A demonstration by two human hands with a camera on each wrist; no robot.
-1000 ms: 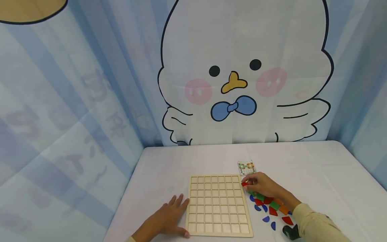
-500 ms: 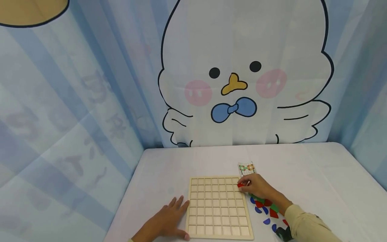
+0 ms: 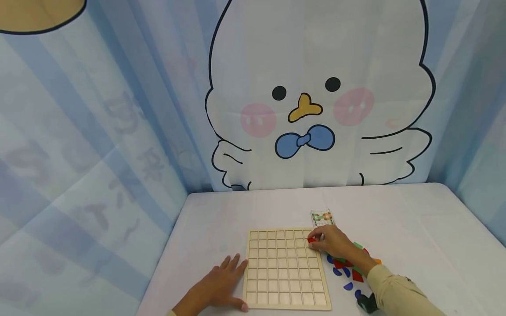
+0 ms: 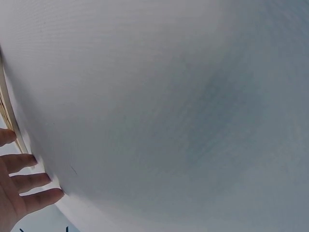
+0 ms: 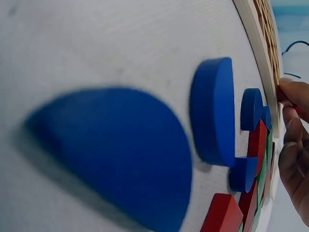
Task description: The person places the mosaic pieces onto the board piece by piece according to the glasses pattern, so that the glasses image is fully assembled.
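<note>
- Red piece [image 3: 312, 240], a single one, is pinched between the thumb and forefinger of the right hand [image 3: 334, 242], over the upper right part of one wooden board [image 3: 283, 274]. From my remote seat I cannot tell whether it touches the wood.
- Clamped at the fingertips, the piece pokes out on the board side of that hand; my right wrist view shows the same grip beside the board's edge, the other fingers curled in toward the palm.
- One left hand [image 3: 223, 283], fingers spread apart and thumb held wide, rests at the board's left edge, well away from the piece.
- Seven columns by seven rows: my count of the board's square compartments.
- Five blue pieces [image 3: 348, 286], rounded on one side, lie right of the board on the white table [image 3: 415, 228].
- Among them I see loose red pieces [image 3: 357, 276], green pieces [image 3: 357, 245] and a bit of orange [image 3: 377, 261], partly hidden under the right forearm, so I give no totals.
- One patterned card [image 3: 323, 218] lies just past the board's upper right corner.
- One dark object [image 3: 367, 303] sits by the right sleeve [image 3: 399, 292].
</note>
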